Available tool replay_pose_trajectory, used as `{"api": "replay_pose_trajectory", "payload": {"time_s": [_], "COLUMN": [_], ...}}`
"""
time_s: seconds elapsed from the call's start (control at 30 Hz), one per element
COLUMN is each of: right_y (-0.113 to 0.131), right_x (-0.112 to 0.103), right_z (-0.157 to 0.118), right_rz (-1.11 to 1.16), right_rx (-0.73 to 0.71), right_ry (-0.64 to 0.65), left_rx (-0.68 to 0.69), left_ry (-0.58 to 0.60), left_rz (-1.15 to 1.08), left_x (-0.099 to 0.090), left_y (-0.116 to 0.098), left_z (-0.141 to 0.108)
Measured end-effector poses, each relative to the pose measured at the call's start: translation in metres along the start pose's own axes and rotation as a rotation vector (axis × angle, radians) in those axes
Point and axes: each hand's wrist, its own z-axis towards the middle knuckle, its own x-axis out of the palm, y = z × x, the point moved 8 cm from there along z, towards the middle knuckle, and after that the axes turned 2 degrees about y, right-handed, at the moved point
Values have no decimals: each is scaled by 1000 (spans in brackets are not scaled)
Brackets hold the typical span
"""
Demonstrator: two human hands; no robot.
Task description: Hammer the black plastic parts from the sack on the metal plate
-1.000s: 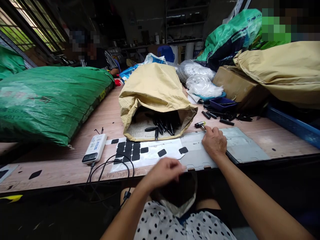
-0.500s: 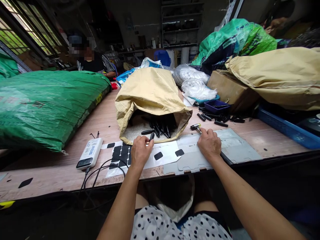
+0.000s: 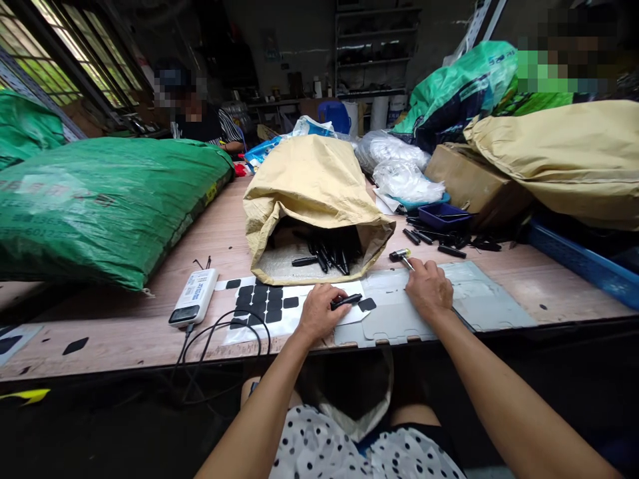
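My left hand [image 3: 319, 311] is closed on a black pen-like piece [image 3: 346, 301], held low over a white sheet with black rounded squares [image 3: 259, 305]. To its right my right hand [image 3: 430, 287] grips a small hammer [image 3: 401, 255] by its handle, above a grey board [image 3: 479, 293]; the head points away from me. Behind my left hand lies a yellow sack [image 3: 309, 176], its mouth towards me, with several black pen-like pieces [image 3: 327, 256] inside.
A white power bank [image 3: 194, 297] with cables is at the left, before a green sack [image 3: 110, 206]. Loose black pieces [image 3: 452, 251], a blue tray [image 3: 584, 256] and a carton [image 3: 474, 183] stand right. Two people are beyond the table.
My left hand has moved from the sack's mouth to the right and nearer me, bringing the black piece over the sheet. My right hand still holds the hammer. The whole view has shifted slightly.
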Motion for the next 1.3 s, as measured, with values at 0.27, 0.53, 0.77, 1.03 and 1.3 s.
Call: {"api": "replay_pose_trajectory", "payload": {"time_s": [0.27, 0.53, 0.77, 1.03, 1.3], "right_y": [19, 82, 84, 72, 30], "right_x": [-47, -46, -42, -46, -50], "right_z": [-59, -120, -125, -126, -73], "right_rz": [596, 746, 635, 677, 443], "right_rx": [-63, -375, -370, -345, -139], "right_ry": [-89, 145, 146, 73, -82], "left_rx": [-52, -72, -86, -102, -73], "left_ry": [-13, -18, -27, -36, 21], "left_rz": [-91, -108, -116, -116, -125], "left_x": [-2, 0, 1, 1, 0], "left_y": [6, 9, 10, 11, 10], "left_z": [1, 2, 2, 3, 2]}}
